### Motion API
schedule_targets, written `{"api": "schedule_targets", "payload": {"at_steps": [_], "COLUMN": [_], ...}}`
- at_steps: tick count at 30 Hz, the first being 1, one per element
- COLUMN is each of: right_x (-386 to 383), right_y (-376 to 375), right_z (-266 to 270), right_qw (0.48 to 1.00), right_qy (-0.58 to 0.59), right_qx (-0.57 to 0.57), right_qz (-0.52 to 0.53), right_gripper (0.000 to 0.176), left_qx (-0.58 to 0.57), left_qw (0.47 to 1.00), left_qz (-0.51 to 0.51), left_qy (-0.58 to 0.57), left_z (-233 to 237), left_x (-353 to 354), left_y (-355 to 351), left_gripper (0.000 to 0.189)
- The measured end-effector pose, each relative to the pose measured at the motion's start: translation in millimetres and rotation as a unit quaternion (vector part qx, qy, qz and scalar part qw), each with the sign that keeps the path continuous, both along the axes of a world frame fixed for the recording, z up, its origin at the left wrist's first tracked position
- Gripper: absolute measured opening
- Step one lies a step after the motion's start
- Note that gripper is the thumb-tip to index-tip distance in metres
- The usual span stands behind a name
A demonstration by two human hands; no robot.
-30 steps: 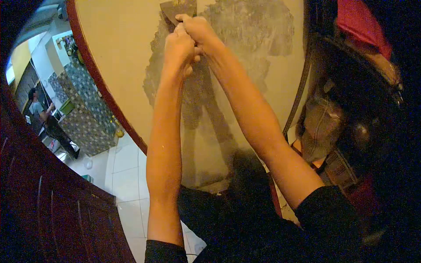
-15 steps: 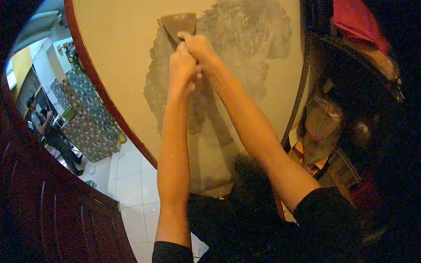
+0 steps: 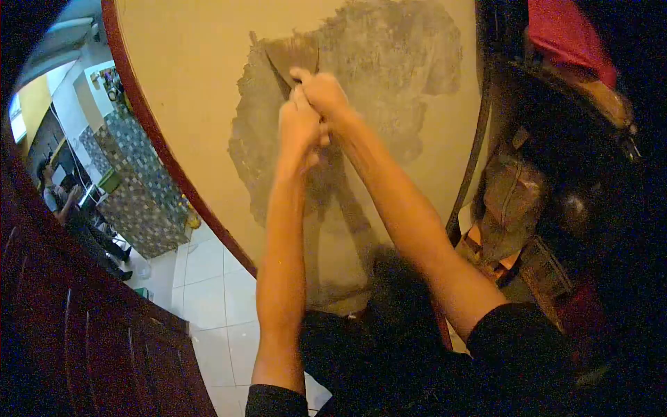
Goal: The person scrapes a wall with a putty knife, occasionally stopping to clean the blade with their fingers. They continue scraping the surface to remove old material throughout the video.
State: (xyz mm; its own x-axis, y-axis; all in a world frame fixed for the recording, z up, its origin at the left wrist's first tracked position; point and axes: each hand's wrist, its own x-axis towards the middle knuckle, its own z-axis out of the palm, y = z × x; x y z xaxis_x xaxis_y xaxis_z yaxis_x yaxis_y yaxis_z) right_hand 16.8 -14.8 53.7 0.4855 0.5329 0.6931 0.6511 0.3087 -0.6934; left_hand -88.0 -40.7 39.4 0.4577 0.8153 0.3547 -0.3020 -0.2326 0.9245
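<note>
Both my hands grip one wide scraper point(image 3: 295, 57), its blade against the wall point(image 3: 187, 90) near the upper left part of a rough grey patch point(image 3: 389, 62). My left hand point(image 3: 300, 128) is wrapped round the handle, lower down. Just above it and to the right, my right hand point(image 3: 323, 94) is closed on the tool, with a finger laid toward the blade. The handle is mostly hidden by my fingers. Yellowish paint surrounds the bare patch, and shadows of my arms fall across its lower part.
A dark red door point(image 3: 90, 313) stands at the lower left. Past the wall's red edge, a person point(image 3: 69, 201) stands by a mosaic-tiled partition point(image 3: 139, 181). At the right are a bag point(image 3: 513, 191), a basket point(image 3: 545, 267) and red cloth point(image 3: 566, 35).
Both my hands and the scraper have moved down and slightly right along the wall. The person in the background has shifted posture.
</note>
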Motion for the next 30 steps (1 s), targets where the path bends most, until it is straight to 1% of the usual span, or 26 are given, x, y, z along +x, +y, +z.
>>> {"api": "schedule_targets", "payload": {"at_steps": [1,2,5,6,8,11,12,14,15,17,18,19,21,22,23,24,25,27,28,29,30], "right_x": [-10.3,-16.6,-17.9,-20.4,-26.8,-11.5,-8.9,-3.1,-0.6,2.9,4.0,2.5,-5.5,-5.2,-0.3,-2.3,-1.1,1.1,-0.2,2.2,0.2], "right_y": [-14.3,-21.8,-27.7,-31.3,-43.5,-20.9,-12.7,2.4,1.2,-4.4,-5.2,-9.0,-27.1,-29.6,-23.6,-23.0,-19.1,-10.6,-8.3,-3.1,-4.9], "right_z": [13.3,21.4,22.4,17.9,7.5,4.0,13.9,32.8,38.8,52.5,46.6,42.0,22.6,11.9,-4.1,-10.2,-10.1,-8.6,-0.6,13.1,25.2], "right_qw": [0.990,0.961,0.964,0.964,0.961,0.970,0.970,0.976,0.976,0.985,0.986,0.986,0.985,0.986,0.987,0.987,0.987,0.983,0.982,0.989,0.992], "right_qy": [0.109,0.217,0.213,0.212,0.222,0.203,0.203,0.178,0.180,0.111,0.092,0.073,0.148,0.144,0.148,0.153,0.150,0.170,0.172,0.127,0.081], "right_qx": [0.015,0.030,-0.013,-0.011,0.033,0.027,0.027,0.087,0.081,0.072,0.074,0.077,0.032,0.039,0.016,-0.009,-0.004,0.014,0.011,0.050,0.091], "right_qz": [0.085,0.168,0.161,0.162,0.159,0.131,0.131,0.089,0.089,0.112,0.119,0.126,0.078,0.077,0.063,0.049,0.049,0.072,0.073,0.057,0.041], "right_gripper": [0.040,0.037,0.035,0.035,0.038,0.040,0.040,0.039,0.039,0.040,0.041,0.041,0.041,0.041,0.040,0.040,0.040,0.052,0.052,0.050,0.048], "left_qx": [0.011,0.023,0.009,0.011,0.016,-0.002,-0.002,0.054,0.047,0.034,0.041,0.041,0.020,0.054,0.063,0.035,0.007,0.011,0.033,0.054,0.040], "left_qw": [0.999,0.996,0.997,0.997,0.999,0.999,0.999,0.997,0.997,0.997,0.998,0.998,0.998,0.998,0.998,0.999,0.999,0.999,0.999,0.997,0.998], "left_qz": [-0.040,-0.079,-0.061,-0.061,-0.036,-0.038,-0.039,-0.037,-0.035,-0.057,-0.035,-0.034,-0.049,-0.020,-0.021,-0.030,-0.038,-0.040,-0.036,-0.032,-0.049], "left_qy": [-0.021,-0.044,-0.049,-0.050,-0.026,-0.014,-0.015,-0.042,-0.040,-0.048,-0.045,-0.045,-0.033,-0.003,-0.007,-0.007,-0.005,-0.012,-0.024,-0.035,-0.028], "left_z": [7.3,10.9,9.9,5.5,-3.0,0.0,7.2,26.0,32.2,45.6,43.1,36.6,14.7,2.1,-3.7,-9.9,-14.0,-10.9,-2.6,7.3,19.6], "left_x": [0.7,0.9,0.6,-0.2,-2.9,0.3,2.2,6.6,5.0,-0.3,0.1,0.6,3.6,5.4,2.9,-2.1,-4.7,-3.9,-2.7,0.9,0.6], "left_y": [2.7,5.0,1.0,-2.2,-12.8,-8.8,-4.6,2.7,0.0,-7.4,-11.0,-12.7,-13.5,-15.5,-20.6,-26.0,-26.9,-20.2,-17.6,-13.0,-6.0], "left_gripper": [0.041,0.041,0.040,0.040,0.038,0.037,0.037,0.036,0.036,0.035,0.034,0.034,0.034,0.036,0.036,0.037,0.038,0.038,0.038,0.038,0.038]}}
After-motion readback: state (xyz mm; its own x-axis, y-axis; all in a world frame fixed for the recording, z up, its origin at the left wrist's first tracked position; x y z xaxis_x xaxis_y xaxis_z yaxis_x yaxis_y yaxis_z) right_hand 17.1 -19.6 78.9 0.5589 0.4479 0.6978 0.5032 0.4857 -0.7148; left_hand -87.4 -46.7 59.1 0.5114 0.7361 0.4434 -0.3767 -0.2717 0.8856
